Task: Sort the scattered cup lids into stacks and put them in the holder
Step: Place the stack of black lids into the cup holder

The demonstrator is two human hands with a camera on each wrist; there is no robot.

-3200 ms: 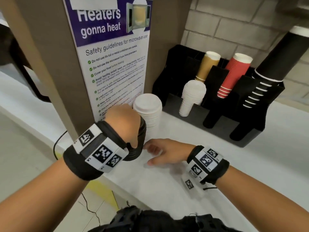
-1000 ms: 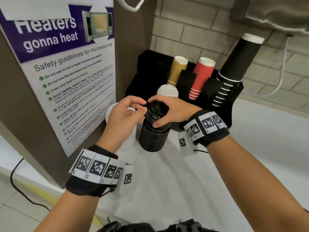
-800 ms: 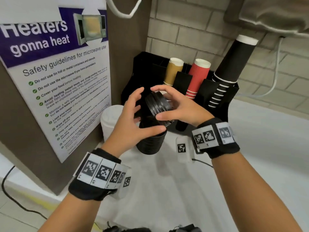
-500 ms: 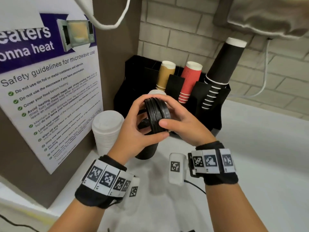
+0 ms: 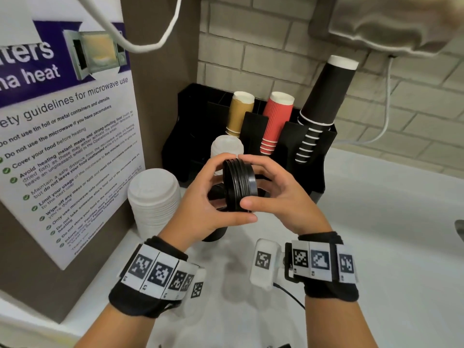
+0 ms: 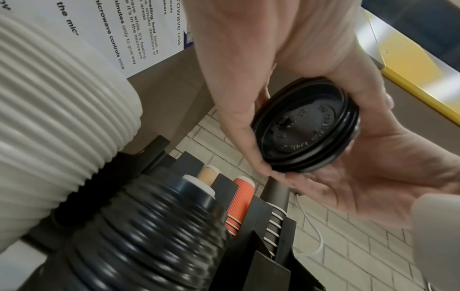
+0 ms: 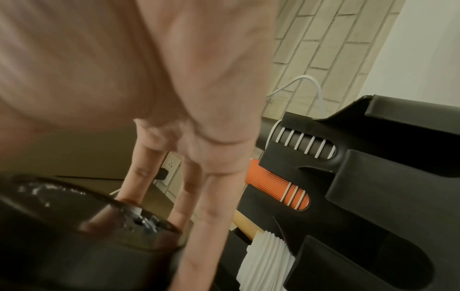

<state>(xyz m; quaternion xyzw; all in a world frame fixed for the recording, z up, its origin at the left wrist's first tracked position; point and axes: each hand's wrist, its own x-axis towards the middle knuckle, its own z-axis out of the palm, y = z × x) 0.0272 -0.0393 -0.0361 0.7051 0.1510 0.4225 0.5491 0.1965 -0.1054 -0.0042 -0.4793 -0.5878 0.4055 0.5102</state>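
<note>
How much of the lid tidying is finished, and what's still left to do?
Partly done. Already stacked: a tall white plastic lid stack and a black lid stack on the white counter, plus white lids in the black cup holder. In hand: the left hand and right hand grip a small bunch of black lids. Left: moving both counter stacks into the holder.

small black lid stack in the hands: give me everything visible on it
The small black lid stack is a few nested round lids of glossy black plastic, rims showing as parallel ridges. It is turned on edge above the counter, held between both hands: left hand grips its near and left side, right hand its right side. The left wrist view shows a raised centre with embossed lettering and a small sip tab. The taller black lid stack stands below it.
</note>
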